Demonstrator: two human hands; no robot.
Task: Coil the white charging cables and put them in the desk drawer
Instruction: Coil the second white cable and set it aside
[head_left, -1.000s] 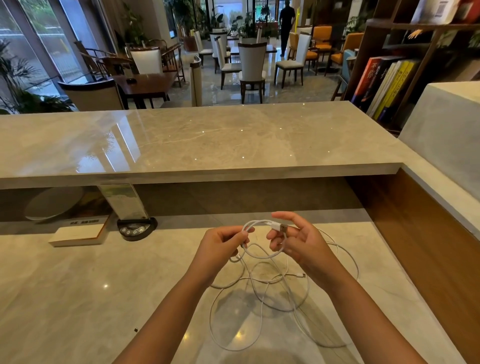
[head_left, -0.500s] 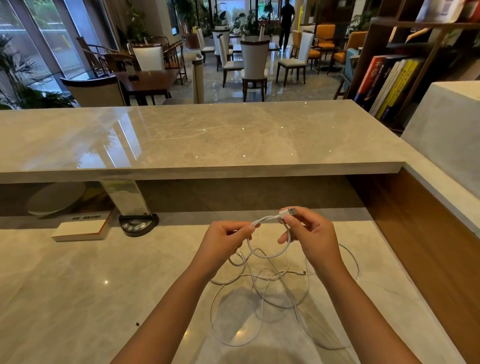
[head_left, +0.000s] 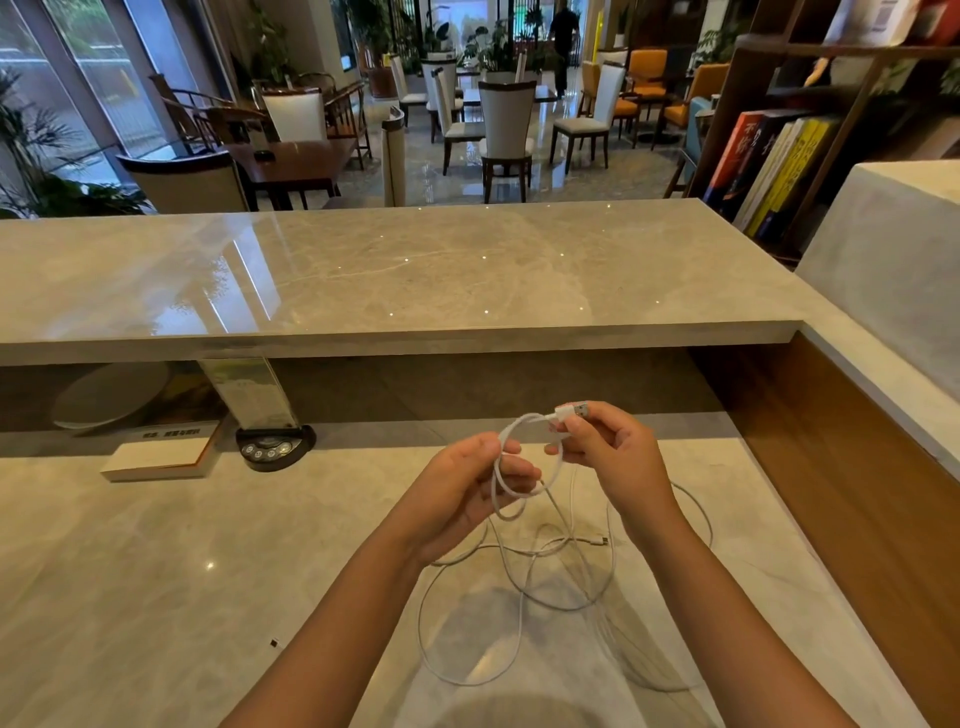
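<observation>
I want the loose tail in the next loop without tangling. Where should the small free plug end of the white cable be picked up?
Probably just behind the small plug, on the thin cord, pinched from above: it lies flat on the marble desk, crossing other strands of the white cable. The right hand, nearest, pinches the USB plug; the left hand holds the loop.

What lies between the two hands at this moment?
In the head view, a short arc of white charging cable bridges the gap: the right hand pinches the USB plug, and the left hand holds the first small loop.
</observation>
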